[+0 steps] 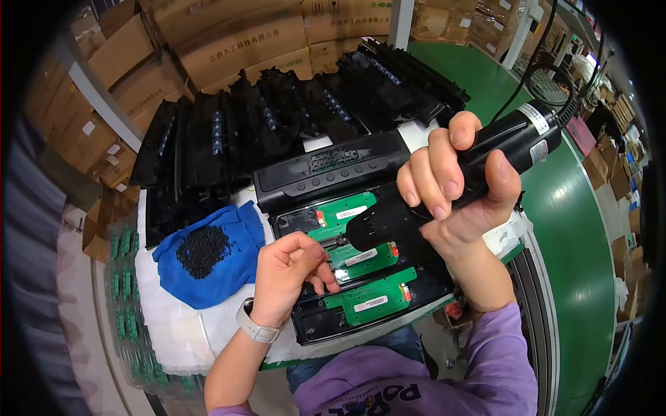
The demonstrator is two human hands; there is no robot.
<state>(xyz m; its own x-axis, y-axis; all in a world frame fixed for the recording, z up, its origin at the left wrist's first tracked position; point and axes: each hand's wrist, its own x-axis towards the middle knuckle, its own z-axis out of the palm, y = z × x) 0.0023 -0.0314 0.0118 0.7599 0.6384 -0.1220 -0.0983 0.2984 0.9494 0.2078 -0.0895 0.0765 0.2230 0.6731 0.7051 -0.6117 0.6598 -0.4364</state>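
My right hand [454,180] grips a black electric screwdriver [506,142] with a coiled cable, its tip pointing down at a green circuit board [347,211]. The board lies in a black plastic housing [326,173] on the white padded bench. My left hand [288,274] rests on the housing, fingers pinched next to the screwdriver tip, above a second green board [361,258]; whether it holds a screw I cannot tell. A third green board [371,298] sits nearer to me in the same housing.
A blue cloth [208,260] with a heap of small black screws [202,248] lies left of the housing. Stacked black housings [277,114] line the back, cardboard boxes [229,41] behind them. A green conveyor belt [576,236] runs on the right. Green boards [125,284] stand at the left edge.
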